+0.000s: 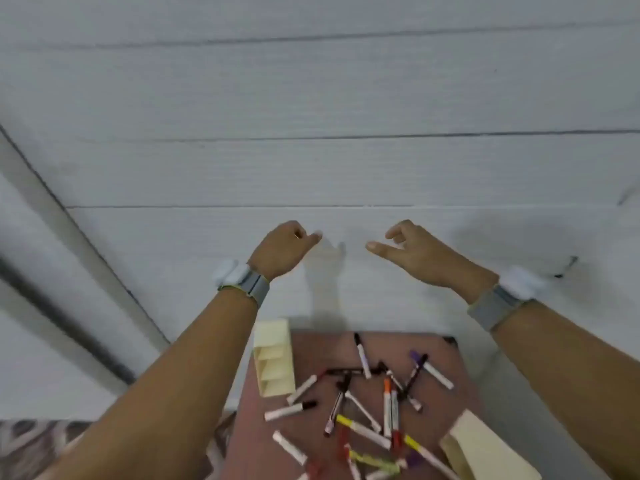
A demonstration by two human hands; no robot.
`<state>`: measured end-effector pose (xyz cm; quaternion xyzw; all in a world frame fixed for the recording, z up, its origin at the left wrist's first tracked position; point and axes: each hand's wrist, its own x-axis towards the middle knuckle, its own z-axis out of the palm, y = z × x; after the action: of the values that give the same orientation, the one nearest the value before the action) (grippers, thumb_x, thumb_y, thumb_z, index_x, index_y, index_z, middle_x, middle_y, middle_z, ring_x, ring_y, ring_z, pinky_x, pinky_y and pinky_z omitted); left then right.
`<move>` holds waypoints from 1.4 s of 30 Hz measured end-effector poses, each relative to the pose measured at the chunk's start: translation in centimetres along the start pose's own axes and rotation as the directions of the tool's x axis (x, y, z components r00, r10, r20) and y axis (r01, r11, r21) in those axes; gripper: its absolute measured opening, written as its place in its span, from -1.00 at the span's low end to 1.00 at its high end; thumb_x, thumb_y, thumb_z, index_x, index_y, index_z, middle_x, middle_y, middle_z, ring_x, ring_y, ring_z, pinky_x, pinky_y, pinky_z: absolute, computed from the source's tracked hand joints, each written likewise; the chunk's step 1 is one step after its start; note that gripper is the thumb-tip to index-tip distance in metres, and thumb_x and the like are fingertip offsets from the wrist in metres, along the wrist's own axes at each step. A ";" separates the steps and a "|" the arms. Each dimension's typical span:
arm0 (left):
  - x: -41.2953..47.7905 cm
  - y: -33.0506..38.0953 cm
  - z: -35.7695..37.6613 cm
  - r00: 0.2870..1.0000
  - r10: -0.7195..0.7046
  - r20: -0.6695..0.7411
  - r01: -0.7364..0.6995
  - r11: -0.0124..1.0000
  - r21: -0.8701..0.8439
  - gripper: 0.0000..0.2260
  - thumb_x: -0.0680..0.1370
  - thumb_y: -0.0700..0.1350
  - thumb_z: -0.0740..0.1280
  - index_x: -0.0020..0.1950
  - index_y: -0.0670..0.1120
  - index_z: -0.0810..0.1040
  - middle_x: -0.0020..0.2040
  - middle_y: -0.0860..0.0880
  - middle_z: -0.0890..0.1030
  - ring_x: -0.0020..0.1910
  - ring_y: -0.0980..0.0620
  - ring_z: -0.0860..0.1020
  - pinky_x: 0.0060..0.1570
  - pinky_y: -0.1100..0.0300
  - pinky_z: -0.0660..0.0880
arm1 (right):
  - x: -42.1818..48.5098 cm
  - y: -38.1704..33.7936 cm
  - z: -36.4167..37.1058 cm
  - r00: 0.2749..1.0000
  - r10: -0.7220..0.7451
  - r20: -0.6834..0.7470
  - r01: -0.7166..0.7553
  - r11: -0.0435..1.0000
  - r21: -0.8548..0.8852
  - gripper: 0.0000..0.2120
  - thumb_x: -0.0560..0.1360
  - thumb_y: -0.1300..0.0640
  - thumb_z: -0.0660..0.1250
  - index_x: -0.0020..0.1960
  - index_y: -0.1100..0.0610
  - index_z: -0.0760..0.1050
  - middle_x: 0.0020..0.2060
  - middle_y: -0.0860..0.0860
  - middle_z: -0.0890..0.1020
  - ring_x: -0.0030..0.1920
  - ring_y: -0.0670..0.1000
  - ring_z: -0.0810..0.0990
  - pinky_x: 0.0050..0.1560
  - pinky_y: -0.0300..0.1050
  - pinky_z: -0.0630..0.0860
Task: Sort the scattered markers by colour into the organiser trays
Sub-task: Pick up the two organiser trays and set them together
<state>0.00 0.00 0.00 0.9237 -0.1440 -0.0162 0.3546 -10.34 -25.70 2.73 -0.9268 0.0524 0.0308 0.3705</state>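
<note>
The sorting has not begun, as far as this view shows: every marker in sight lies loose in a tangled heap on the reddish counter (pixel 277 455), and none stands in a tray. The markers (pixel 367 407) cross one another at all angles, among them an orange-capped one (pixel 387 407), a yellow-capped one (pixel 362 430), a purple-capped one (pixel 433 370) and several with black caps; more run off the bottom edge of the picture, so the full count cannot be told. A cream organiser tray (pixel 275 358) with stepped compartments sits at the counter's far left corner, just beside the heap, and its visible compartments look empty. A second cream piece (pixel 485 448) at the near right edge is likely another tray, though its inside is hidden. All of the work therefore seems left to do. Both hands are raised in front of the pale wall, well apart from the markers and above the counter. The left hand (pixel 285 245) has its fingers curled loosely toward the palm with the thumb pointing inward; its grip holds nothing and touches nothing. The right hand (pixel 414 249) has its fingers half spread and relaxed, its grip likewise empty. Each wrist carries a grey band with a white unit on it.
</note>
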 end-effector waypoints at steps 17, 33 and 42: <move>-4.2 -17.2 16.7 0.713 -0.659 -0.240 0.699 0.694 0.169 0.05 0.17 0.40 0.54 0.42 -0.18 0.26 0.34 -0.22 0.38 0.34 -0.24 0.33 0.31 -0.18 0.29 | -11.7 21.7 11.9 0.623 0.766 0.161 -0.543 0.571 -0.616 0.44 0.12 -0.48 0.59 0.67 0.14 -0.11 0.62 0.19 0.12 0.60 0.25 0.16 0.57 0.18 0.21; -2.1 -18.1 19.3 0.686 -0.635 -0.355 0.721 0.660 0.211 -0.40 0.42 0.13 0.49 0.30 -0.12 0.35 0.27 -0.18 0.41 0.27 -0.19 0.40 0.25 -0.10 0.33 | -18.0 27.7 15.4 0.603 0.797 0.038 -0.755 0.585 -0.294 0.28 0.12 0.02 0.73 0.57 -0.05 -0.06 0.45 0.17 0.12 0.25 0.42 0.52 0.19 0.30 0.57; -2.4 -18.2 15.3 0.665 -0.698 -0.266 0.726 0.687 0.014 -0.25 0.39 0.21 0.43 0.45 -0.10 0.27 0.32 -0.19 0.39 0.27 -0.23 0.44 0.24 -0.11 0.38 | -16.2 25.7 11.6 0.589 0.808 -0.018 -0.747 0.535 -0.394 0.18 0.19 -0.04 0.69 0.56 -0.01 0.00 0.42 0.16 0.17 0.27 0.36 0.49 0.15 0.24 0.61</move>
<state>0.30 3.57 -23.63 0.9203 0.2720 -0.0333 0.2791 -29.68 -34.97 -21.69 -0.8503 0.4225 0.2789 0.1438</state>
